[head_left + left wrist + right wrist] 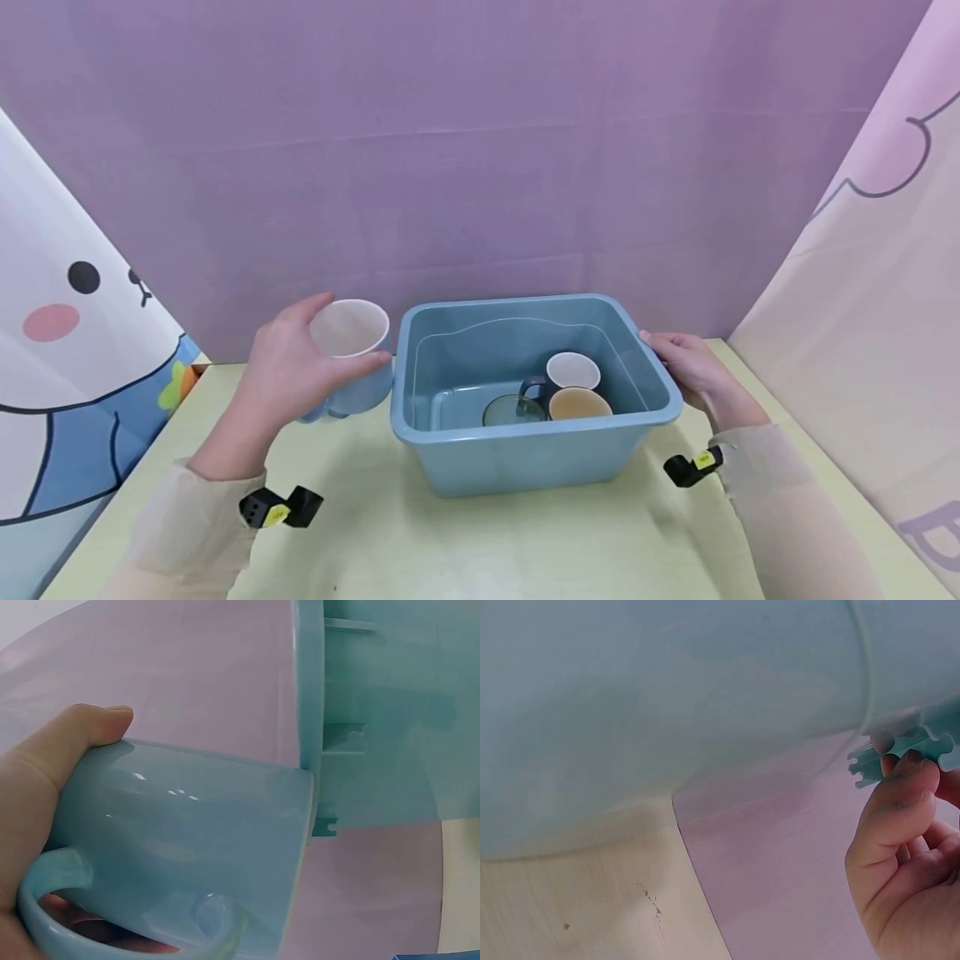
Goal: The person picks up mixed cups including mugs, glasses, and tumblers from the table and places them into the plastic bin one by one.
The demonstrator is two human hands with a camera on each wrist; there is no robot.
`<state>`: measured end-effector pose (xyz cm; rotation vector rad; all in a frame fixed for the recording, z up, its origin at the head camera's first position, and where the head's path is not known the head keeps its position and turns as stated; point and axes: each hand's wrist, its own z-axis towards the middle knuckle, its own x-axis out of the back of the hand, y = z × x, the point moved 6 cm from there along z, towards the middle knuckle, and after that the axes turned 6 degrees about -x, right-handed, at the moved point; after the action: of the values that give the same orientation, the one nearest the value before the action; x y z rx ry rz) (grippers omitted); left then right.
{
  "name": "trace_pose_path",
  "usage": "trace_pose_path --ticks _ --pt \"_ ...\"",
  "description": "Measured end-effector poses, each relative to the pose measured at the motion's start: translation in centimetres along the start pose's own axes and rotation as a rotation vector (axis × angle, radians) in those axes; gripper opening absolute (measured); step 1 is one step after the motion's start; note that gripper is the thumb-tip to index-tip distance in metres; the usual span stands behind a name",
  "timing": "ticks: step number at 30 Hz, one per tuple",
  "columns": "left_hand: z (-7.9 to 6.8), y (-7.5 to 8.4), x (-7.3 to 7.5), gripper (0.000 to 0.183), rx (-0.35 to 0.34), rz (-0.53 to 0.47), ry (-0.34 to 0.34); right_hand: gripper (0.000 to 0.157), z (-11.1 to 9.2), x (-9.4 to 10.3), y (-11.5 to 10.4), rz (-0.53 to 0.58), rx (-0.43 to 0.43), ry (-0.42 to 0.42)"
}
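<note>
A light blue mug [366, 390] with a white inside is gripped by my left hand [285, 360], thumb on the near side and fingers behind. Its rim faces up in the head view, and its handle [46, 919] shows below the palm in the left wrist view. The mug sits right beside the left end of a blue plastic basin [517, 462]. At the basin's other end, my right hand [692, 364] holds the rim, fingers curled under its ribbed lip [930, 742]. Inside the basin are a dark mug [552, 392] with a white interior, a tan cup [581, 403] and a clear glass vessel [513, 410].
The pale wooden table [480, 550] stretches in front of the basin. A purple cloth [480, 167] hangs behind it, with printed cloths on the left [52, 250] and right [885, 333].
</note>
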<state>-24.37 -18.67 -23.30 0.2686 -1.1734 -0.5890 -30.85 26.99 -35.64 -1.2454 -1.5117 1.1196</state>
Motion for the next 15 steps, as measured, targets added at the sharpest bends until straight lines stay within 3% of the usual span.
trace_pose_path --ticks 15 --pt "0.46 0.65 -0.05 0.103 0.006 -0.019 -0.028 0.029 0.04 -0.27 0.01 -0.015 0.009 -0.004"
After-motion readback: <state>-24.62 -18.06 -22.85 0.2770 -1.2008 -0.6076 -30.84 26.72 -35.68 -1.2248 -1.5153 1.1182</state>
